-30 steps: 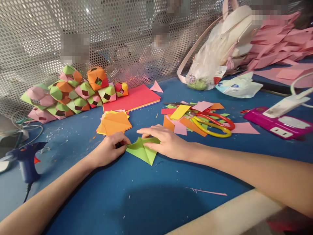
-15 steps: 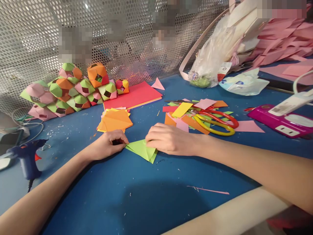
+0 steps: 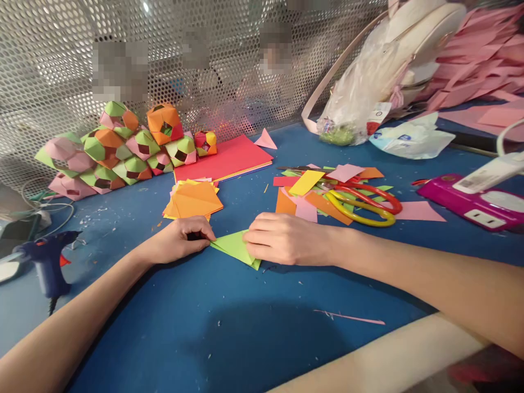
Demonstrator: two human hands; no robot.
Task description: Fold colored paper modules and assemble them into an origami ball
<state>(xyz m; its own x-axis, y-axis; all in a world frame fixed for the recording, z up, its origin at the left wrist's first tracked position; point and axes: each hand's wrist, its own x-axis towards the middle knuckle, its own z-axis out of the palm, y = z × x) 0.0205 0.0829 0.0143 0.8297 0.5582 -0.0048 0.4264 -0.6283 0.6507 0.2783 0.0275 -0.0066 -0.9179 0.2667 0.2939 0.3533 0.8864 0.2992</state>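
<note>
A folded sheet of light green paper point(image 3: 234, 245) lies on the blue table between my hands. My left hand point(image 3: 189, 238) pinches its left corner between thumb and index finger. On the right side of the paper, my right hand point(image 3: 282, 238) presses down with fingers bent together and covers that end. Layers of the fold show along the lower right edge. Just behind my left hand lies a pile of orange and yellow paper squares point(image 3: 194, 199). Behind my right hand are red- and yellow-handled scissors point(image 3: 360, 210) on mixed paper scraps point(image 3: 307, 183).
Folded paper balls point(image 3: 118, 147) are stacked at the back left, beside red paper sheets point(image 3: 233, 158). A blue glue gun point(image 3: 51, 262) stands at the left. To the right are a purple power strip point(image 3: 470, 202), a tissue pack point(image 3: 409, 136) and a bag point(image 3: 426, 33). Perforated metal point(image 3: 229, 82) borders the back.
My right hand has slid slightly down and toward me over the right end of the green paper, covering more of it. My left hand keeps its pinch in place.
</note>
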